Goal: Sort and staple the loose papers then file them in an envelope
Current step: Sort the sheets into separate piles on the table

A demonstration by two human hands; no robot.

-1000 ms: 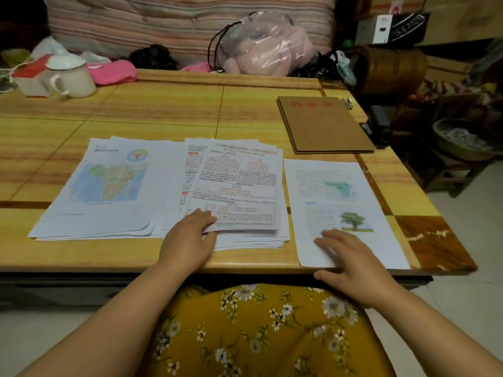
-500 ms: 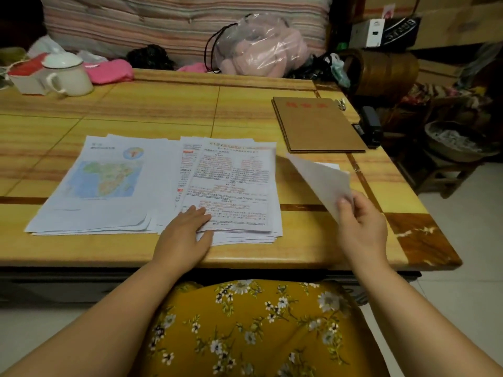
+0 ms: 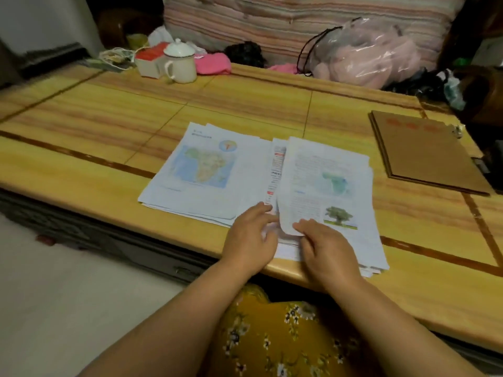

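Near the table (image 3: 109,126) edge, both hands' grips lie relaxed on papers (image 3: 321,186) (print blurred): left hand (image 3: 250,235), right hand (image 3: 326,248).

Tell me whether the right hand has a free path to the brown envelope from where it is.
Probably yes. The right hand rests on the tree page, and only bare table lies between it and the brown envelope.
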